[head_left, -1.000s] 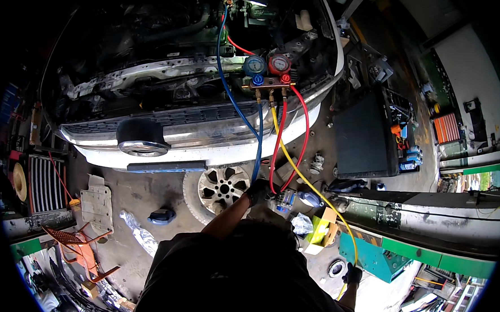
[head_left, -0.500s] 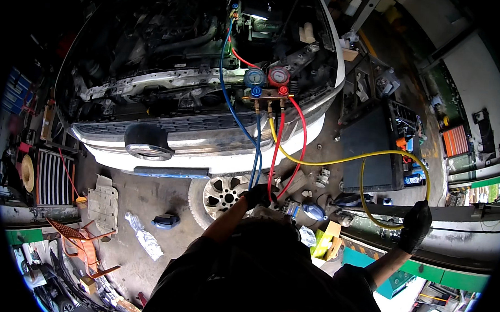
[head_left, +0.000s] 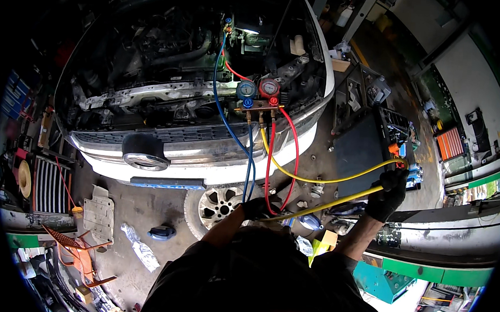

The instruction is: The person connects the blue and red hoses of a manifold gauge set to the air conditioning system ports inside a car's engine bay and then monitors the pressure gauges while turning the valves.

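Observation:
My left hand point(head_left: 257, 208), in a black glove, is closed around hoses below the car's front bumper. A blue hose point(head_left: 249, 173) and a looped red hose point(head_left: 297, 158) reach down to it. My right hand point(head_left: 387, 193), also gloved, is closed on a yellow hose point(head_left: 323, 181), doubled back there. Its second length slants down to my left hand, where its end is hidden. All hang from a manifold gauge set point(head_left: 259, 105) with a blue gauge point(head_left: 246, 90) and a red gauge point(head_left: 269, 88), at the car's front edge. Couplers point(head_left: 228, 28) sit in the engine bay.
The white car's bumper point(head_left: 105, 167) spans the space ahead. A wheel point(head_left: 216, 208) lies on the floor near my left hand. A dark-topped cart point(head_left: 360, 153) with tools stands right. An orange chair point(head_left: 83, 260) and clear plastic point(head_left: 139, 246) are at left.
My right hand has moved up and to the left with the yellow hose. The hose's hanging loop is now drawn into a straighter length toward my left hand. The view has shifted slightly.

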`<state>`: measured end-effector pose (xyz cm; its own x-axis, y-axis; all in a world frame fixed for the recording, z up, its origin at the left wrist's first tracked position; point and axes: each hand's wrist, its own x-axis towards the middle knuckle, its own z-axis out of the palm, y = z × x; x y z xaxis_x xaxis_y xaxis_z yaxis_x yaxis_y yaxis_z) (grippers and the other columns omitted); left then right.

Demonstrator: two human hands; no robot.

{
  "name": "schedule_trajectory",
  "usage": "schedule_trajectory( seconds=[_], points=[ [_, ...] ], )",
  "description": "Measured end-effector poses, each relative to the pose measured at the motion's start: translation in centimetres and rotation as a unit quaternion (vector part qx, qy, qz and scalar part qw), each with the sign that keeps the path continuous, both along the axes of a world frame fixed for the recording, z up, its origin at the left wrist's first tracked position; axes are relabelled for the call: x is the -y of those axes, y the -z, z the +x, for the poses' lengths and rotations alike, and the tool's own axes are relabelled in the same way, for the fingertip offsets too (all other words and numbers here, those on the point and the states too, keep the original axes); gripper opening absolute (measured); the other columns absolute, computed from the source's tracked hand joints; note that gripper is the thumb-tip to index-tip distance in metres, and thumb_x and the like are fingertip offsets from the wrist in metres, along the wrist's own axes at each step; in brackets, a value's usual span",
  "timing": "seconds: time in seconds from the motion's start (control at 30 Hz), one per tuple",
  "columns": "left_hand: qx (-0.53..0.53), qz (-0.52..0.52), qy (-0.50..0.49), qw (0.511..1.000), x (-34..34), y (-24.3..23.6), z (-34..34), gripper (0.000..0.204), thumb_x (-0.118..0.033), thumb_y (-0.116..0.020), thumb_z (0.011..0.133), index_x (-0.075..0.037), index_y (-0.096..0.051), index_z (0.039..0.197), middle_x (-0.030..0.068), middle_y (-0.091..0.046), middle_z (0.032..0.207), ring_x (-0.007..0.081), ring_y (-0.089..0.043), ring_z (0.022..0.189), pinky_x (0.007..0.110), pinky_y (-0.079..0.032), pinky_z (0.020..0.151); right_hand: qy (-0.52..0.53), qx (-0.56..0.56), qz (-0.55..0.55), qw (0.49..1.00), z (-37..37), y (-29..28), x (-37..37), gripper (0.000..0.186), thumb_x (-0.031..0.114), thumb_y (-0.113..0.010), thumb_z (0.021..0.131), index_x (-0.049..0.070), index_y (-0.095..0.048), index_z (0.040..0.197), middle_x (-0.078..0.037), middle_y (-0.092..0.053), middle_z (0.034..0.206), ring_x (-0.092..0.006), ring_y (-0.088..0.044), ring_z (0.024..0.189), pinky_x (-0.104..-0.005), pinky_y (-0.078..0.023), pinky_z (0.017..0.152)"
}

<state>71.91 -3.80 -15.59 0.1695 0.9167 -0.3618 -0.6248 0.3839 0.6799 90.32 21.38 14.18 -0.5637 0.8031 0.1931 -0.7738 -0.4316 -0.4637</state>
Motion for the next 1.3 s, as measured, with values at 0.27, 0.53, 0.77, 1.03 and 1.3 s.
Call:
schedule_trajectory(
  seconds=[0.27, 0.53, 0.77, 1.03, 1.3],
  points=[
    [0.053, 0.034, 0.025, 0.998, 0.9, 0.7, -0.9, 0.052, -0.043, -0.048, 0.092, -0.009, -0.041, 0.132, 0.0082, -0.063, 0.096, 0.0161, -0.06, 0.075, 0.029, -0.05, 0.066, 0.061, 0.012, 0.011, 0.998, -1.7, -0.5, -6.1, 0.025, 0.023, -0.044, 0.096, 0.008, -0.044, 0.075, 0.0, -0.037, 0.058, -0.0103, -0.037, 0.049, -0.0216, -0.033, 0.041],
    [-0.177, 0.102, -0.023, 0.979, 0.1, 1.1, -0.2, 0.052, -0.038, -0.052, 0.09, -0.006, -0.044, 0.13, 0.0068, -0.061, 0.083, 0.0147, -0.06, 0.077, 0.029, -0.049, 0.071, 0.031, -0.051, 0.022, 0.998, -4.4, 2.7, -8.4, 0.018, 0.022, -0.045, 0.095, 0.006, -0.052, 0.09, -0.003, -0.044, 0.062, -0.014, -0.043, 0.049, -0.0216, -0.031, 0.031],
    [-0.532, 0.071, -0.221, 0.814, -2.4, -4.3, -0.4, 0.076, -0.028, -0.079, 0.069, -0.005, -0.039, 0.13, 0.0121, -0.055, 0.112, 0.0244, -0.055, 0.103, 0.035, -0.045, 0.088, 0.047, 0.293, 0.015, 0.955, -10.7, 13.2, 4.8, 0.018, 0.024, -0.055, 0.088, 0.006, -0.053, 0.09, -0.002, -0.05, 0.06, -0.0144, -0.049, 0.048, -0.0267, -0.042, 0.044],
    [-0.442, -0.083, -0.049, 0.892, 2.2, 2.9, 0.7, 0.022, -0.028, -0.058, 0.079, -0.011, -0.059, 0.092, 0.0093, -0.063, 0.075, 0.0238, -0.062, 0.075, 0.038, -0.048, 0.068, -0.263, 0.588, 0.2, 0.738, -12.0, 18.2, 9.6, 0.044, 0.043, -0.057, 0.086, 0.004, -0.057, 0.105, -0.007, -0.064, 0.087, -0.0164, -0.063, 0.08, -0.0264, -0.049, 0.048],
    [-0.545, -0.311, 0.052, 0.777, 19.1, 8.2, 3.4, 0.038, -0.04, -0.049, 0.084, -0.006, -0.067, 0.084, 0.0204, -0.064, 0.082, 0.037, -0.062, 0.08, 0.047, -0.048, 0.069, -0.387, 0.419, 0.582, 0.58, -8.0, 30.0, 15.1, 0.038, 0.044, -0.059, 0.084, 0.008, -0.064, 0.098, -0.011, -0.062, 0.078, -0.0164, -0.061, 0.077, -0.0331, -0.049, 0.068]
  ],
)
